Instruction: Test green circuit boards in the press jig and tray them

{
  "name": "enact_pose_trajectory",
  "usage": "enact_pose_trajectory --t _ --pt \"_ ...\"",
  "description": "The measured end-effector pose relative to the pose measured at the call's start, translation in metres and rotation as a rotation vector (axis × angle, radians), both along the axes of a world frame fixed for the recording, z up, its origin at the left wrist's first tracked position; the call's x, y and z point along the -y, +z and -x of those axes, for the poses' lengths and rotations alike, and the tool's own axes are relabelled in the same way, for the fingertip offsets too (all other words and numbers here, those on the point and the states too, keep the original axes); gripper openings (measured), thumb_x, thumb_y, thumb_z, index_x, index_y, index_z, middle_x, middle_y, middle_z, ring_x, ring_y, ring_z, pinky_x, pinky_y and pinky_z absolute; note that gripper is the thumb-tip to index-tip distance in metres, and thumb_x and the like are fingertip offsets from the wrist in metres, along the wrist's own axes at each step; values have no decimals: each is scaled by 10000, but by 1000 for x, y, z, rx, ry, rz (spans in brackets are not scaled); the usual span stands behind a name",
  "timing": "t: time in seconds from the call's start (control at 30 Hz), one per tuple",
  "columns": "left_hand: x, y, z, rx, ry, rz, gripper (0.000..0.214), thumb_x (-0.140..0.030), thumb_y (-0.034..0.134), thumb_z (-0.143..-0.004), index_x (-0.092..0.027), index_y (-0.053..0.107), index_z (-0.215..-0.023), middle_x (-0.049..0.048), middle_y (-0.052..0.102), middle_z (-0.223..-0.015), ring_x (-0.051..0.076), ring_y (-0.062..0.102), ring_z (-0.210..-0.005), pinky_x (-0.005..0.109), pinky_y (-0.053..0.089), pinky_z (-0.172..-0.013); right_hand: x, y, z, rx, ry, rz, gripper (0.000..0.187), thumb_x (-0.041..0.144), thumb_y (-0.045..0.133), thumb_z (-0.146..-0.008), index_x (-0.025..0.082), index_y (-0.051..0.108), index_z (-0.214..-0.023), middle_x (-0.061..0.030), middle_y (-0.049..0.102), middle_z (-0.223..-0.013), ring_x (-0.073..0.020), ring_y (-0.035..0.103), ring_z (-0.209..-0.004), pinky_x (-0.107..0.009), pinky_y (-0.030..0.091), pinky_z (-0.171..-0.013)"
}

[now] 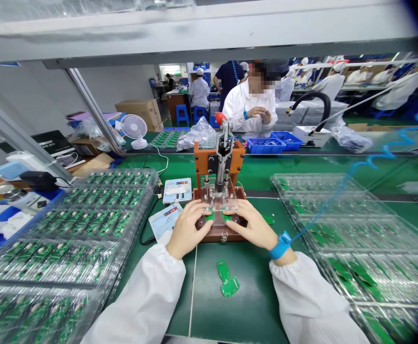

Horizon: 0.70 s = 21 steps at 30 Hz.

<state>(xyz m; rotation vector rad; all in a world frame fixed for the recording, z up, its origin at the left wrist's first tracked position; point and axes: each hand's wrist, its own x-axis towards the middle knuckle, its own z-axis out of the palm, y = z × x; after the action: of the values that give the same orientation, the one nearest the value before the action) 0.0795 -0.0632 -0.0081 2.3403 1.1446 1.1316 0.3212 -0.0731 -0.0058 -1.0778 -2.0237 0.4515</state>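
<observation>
My left hand (187,228) reaches to the front of a test fixture with an orange frame (201,157) and a red-knobbed toggle lever (220,119). Its thumb and forefinger close on the edge of a green circuit board (209,216) lying on the brown base (209,235). On the other side, my right hand (254,225), with a blue wrist strap (280,245), grips a second green circuit board (226,217) the same way. The clear press plate (219,204) sits just above and behind the fingertips. Two loose green boards (229,285) lie on the green mat in front.
Clear trays of circuit boards (101,222) stand at left, more trays (337,229) at right. Two small meters (166,220) with red digits sit left of the fixture. A coiled blue cord (323,215) runs from the strap. Across the bench sits a co-worker (253,105) behind blue bins (266,145).
</observation>
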Motion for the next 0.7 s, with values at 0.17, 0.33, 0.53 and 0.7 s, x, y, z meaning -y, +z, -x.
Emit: enact_pose_trajectory --t 0.17,0.33,0.53,0.7 --pt "11 -8 -1 -3 54 -11 195 -244 617 -961 -220 693 -1139 80 658 -1368 328 434 -1430 606 409 -1149 1 10 -5 -125 -102 -61 175 326 686 -906 279 772 -1051 -62 717 -1259 -250 650 -1202 -462 524 -1059" --pt "19 -12 -1 92 104 -95 289 -254 580 -996 -228 609 -1282 106 579 -1465 301 422 -1445 563 402 -1159 -28 66 -12 -436 -382 -254 221 298 530 -976 238 713 -1084 -69 727 -1147 -235 671 -1129 -442 551 -1005" --pt "17 -8 2 260 121 -176 154 -210 536 -1010 -220 671 -1086 71 712 -1127 236 626 -1138 433 494 -1015 -107 165 17 -422 -207 -265 370 506 569 -986 204 688 -1164 -43 751 -1113 -207 686 -1138 -436 520 -1073" --pt "16 -5 5 300 171 -208 150 -218 537 -1009 -222 686 -1030 65 721 -1098 236 641 -1111 427 496 -998 -143 209 39 -369 -29 -97 722 674 373 -962 44 714 -869 3 696 -688 -85 711 -661 -259 585 -743"
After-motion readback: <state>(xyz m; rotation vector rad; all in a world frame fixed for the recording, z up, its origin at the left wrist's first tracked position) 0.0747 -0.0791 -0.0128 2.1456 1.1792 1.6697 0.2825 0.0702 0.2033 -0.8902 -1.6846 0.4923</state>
